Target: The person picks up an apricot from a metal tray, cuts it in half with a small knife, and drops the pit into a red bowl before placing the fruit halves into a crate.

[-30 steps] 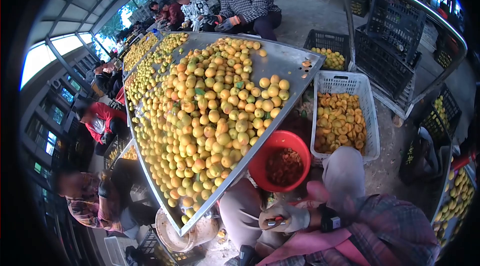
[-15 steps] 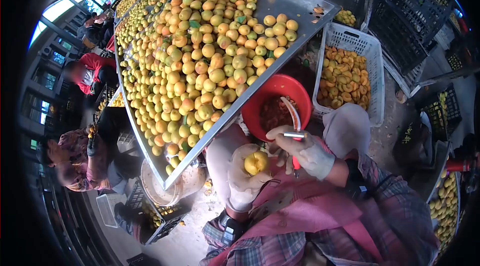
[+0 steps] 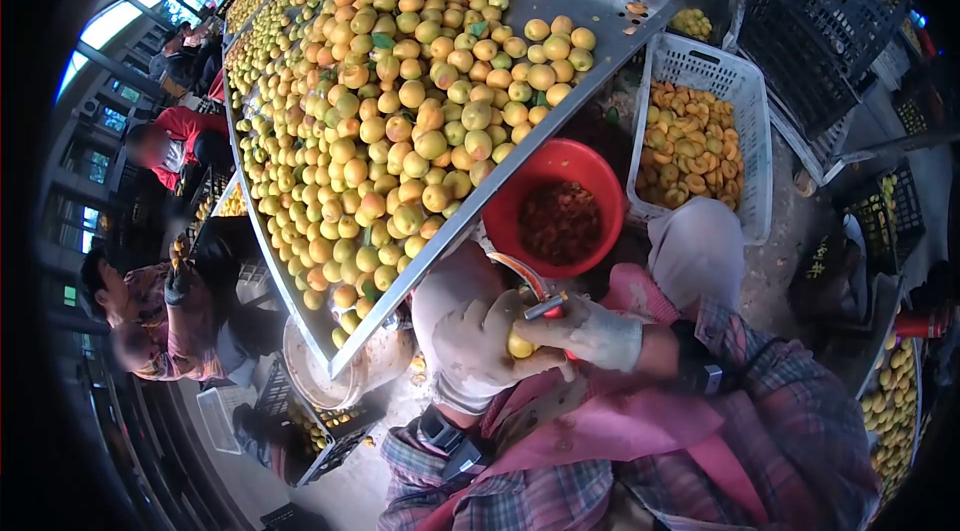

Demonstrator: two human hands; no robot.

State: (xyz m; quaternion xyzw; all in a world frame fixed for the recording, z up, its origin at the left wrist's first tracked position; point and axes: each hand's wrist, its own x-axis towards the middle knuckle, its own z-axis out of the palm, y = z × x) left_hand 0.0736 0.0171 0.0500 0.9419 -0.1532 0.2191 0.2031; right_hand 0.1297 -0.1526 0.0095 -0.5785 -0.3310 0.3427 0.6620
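Note:
In front of my lap, my left hand is wrapped round a yellow apricot, most of which its fingers hide. My right hand is closed on a hand tool with a red handle, a curved pale-and-orange arm and a short metal tube. The tool overlaps the apricot, and my two hands meet there. Both hands wear pale, stained gloves. Just beyond them stands a red bucket with brown pits and scraps at its bottom.
A metal sorting table heaped with apricots slopes toward my knees. Right of the bucket, a white crate holds apricot halves. A pale bucket sits under the table's corner. Two people work at the left; black crates stack at the right.
My left hand has turned over and closed round the apricot. My right hand has lowered the tool onto it from above the red bucket, so the hands now meet.

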